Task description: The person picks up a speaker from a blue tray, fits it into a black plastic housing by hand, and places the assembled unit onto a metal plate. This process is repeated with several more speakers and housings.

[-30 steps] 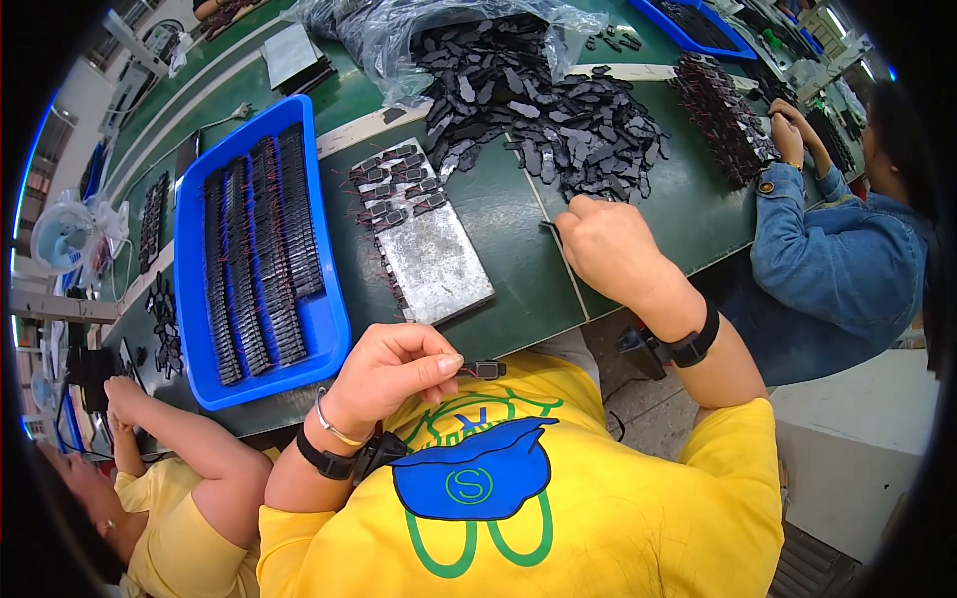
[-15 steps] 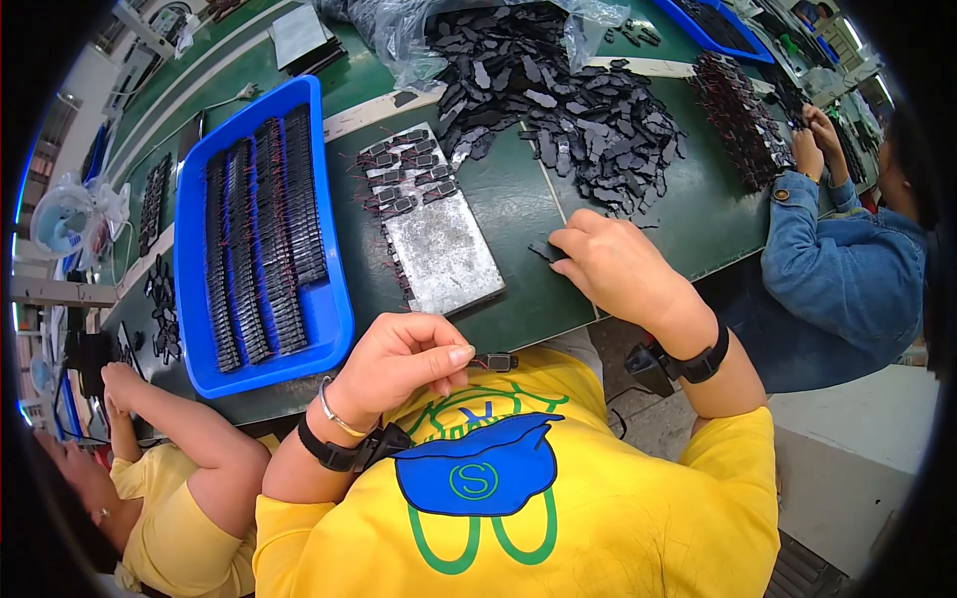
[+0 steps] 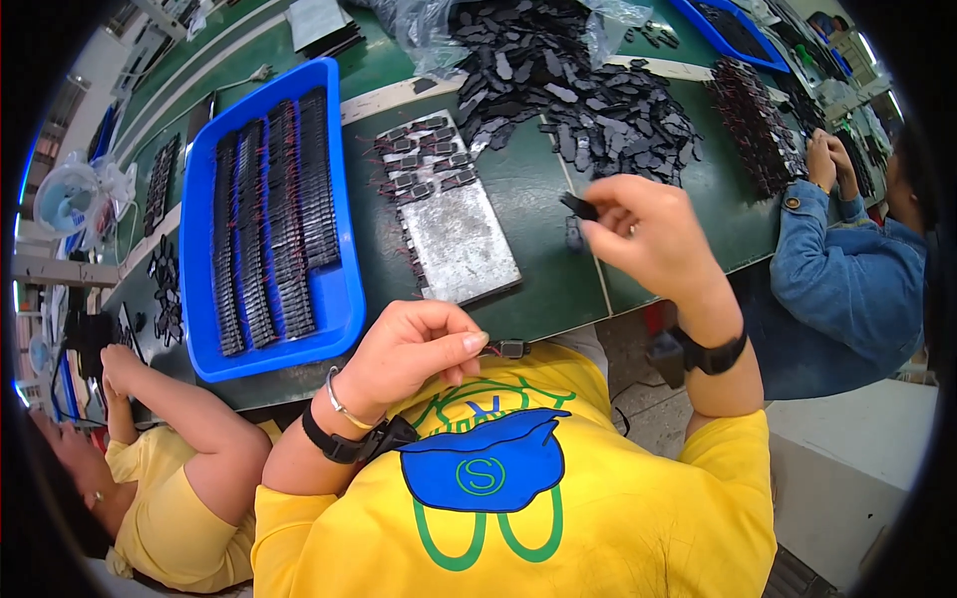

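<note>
Low in front of my yellow shirt, my left hand (image 3: 429, 349) pinches the wires of a small black wired component (image 3: 508, 349), which looks like a tiny speaker. Over the green table, my right hand (image 3: 643, 229) has thumb and fingers closed on a thin black piece (image 3: 578, 206). Just under it, another dark piece (image 3: 574, 236) shows against the table top. Between my hands and the heap lies a grey metal block (image 3: 459, 244). Several black components (image 3: 424, 159) with red wires sit on its far end, and more line its left side.
A blue tray (image 3: 352, 289) with rows of black components stands to the left. Beyond my right hand spreads a heap of flat black pieces (image 3: 618, 120), with a clear plastic bag (image 3: 404, 45) behind. A person in a denim jacket (image 3: 847, 269) works at right, another in yellow (image 3: 189, 488) at left.
My right hand has risen off the table and shifted right, its fingers curled more around the black piece. My left hand keeps its pinch. The whole view has shifted slightly.
</note>
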